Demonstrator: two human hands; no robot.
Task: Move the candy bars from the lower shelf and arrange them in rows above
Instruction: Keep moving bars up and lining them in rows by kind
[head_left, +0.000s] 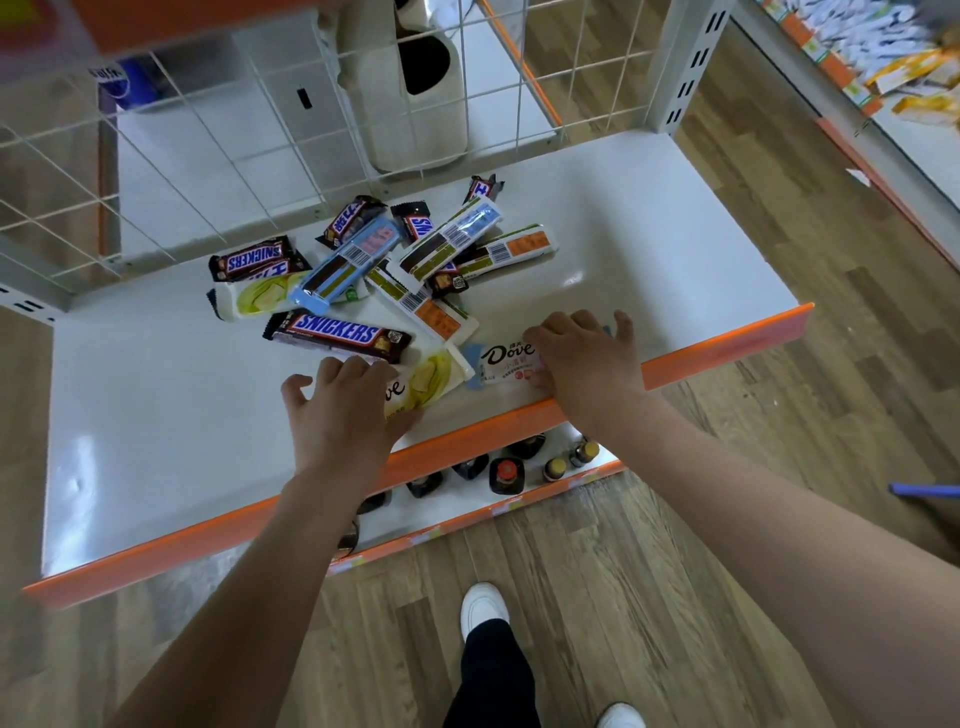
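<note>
Nearest the camera stand a white shoe (482, 605) and a dark trouser leg (491, 675) on the wooden floor (649, 571); a second white shoe (621, 717) shows at the bottom edge. Just beyond, under the orange lip, a low shelf carries dark bottles (506, 473) in a row. Above that runs the white shelf (156, 441) with its orange front edge (467, 431), and both bare forearms reach over this edge.

The left hand (343, 410) lies on a yellow-and-white Dove bar (431, 376) near the front edge; its fingers (353, 366) are bent over the near end of the wrapper and the thumb is spread to the left; whether they grip or only press it, I cannot tell. The right hand (582, 358) covers the right end of a white Dove bar (506, 361) just beside the first; its fingers (574, 322) curl over the far side of the wrapper and the thumb (540, 382) shows at its near edge, so the bar looks pinched.

Farther in lies a loose heap of candy bars; a brown Snickers bar (340, 338) sits nearest, touching the yellow Dove bar; behind it are a blue-wrapped bar (345, 265), white bars showing barcodes (452, 241), another Snickers bar (254, 258) at the left and more dark wrappers, overlapping at mixed angles.

Beyond the heap rises a white wire grid (208, 156); behind it stands a pale container (415, 93).
</note>
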